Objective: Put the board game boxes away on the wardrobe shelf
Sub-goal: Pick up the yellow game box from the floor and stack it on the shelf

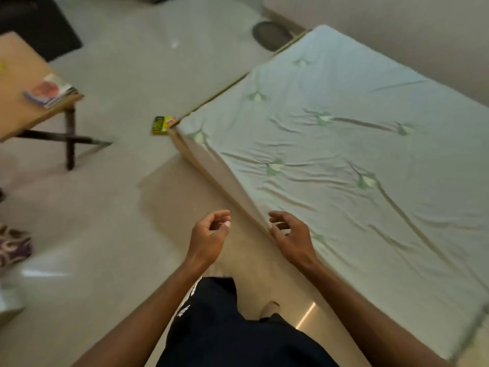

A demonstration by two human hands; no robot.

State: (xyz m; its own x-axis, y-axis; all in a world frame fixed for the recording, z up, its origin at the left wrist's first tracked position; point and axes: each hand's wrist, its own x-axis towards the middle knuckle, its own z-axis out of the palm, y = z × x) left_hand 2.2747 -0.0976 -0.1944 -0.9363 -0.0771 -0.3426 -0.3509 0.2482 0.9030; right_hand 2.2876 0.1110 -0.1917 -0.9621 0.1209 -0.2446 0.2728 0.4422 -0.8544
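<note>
Yellow game box (162, 125) lies by mattress (344, 154) corner; left hand (209, 234), right hand (289, 234) loosely curled, empty.

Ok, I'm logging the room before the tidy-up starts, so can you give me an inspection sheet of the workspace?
surface: pale tiled floor; bed with a wrinkled pale green sheet.
job's things: yellow box on the floor at the bed's corner; wardrobe not in view.
clutter: blurred flat stack on the wooden table, at its edge; patterned cloth at the left.
hands: left hand and right hand both empty, fingers loosely curled.
cables: nothing seen.
surroundings: dark mat and a dark round thing on the far floor.
</note>
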